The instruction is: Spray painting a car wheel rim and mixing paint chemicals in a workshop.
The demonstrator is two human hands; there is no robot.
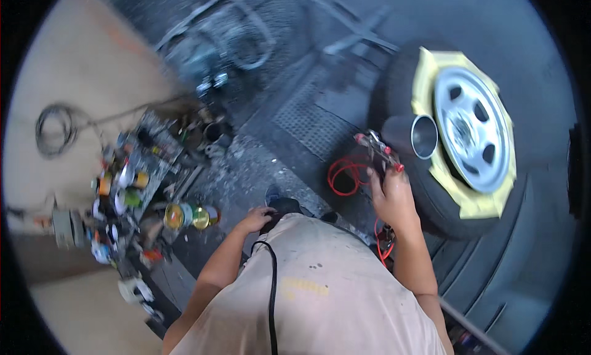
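Observation:
My right hand (394,198) grips a spray gun (381,152) with red knobs and a grey cup (401,133) on top, held beside a tire (442,219). The tire carries a silver-painted steel wheel (468,127), ringed by pale yellow masking tape (477,204). A red hose (335,189) loops below the gun. My left hand (258,218) rests against my dark trousers at hip level, fingers loosely extended and holding nothing that I can see.
At left, a cluttered bench (154,152) holds cans, bottles and tools beside a wall (68,78) with a hanging coiled cable (56,130). Round cans (175,216) stand near its edge. A floor grate (308,127) and a cross-shaped stand (354,32) lie toward the back.

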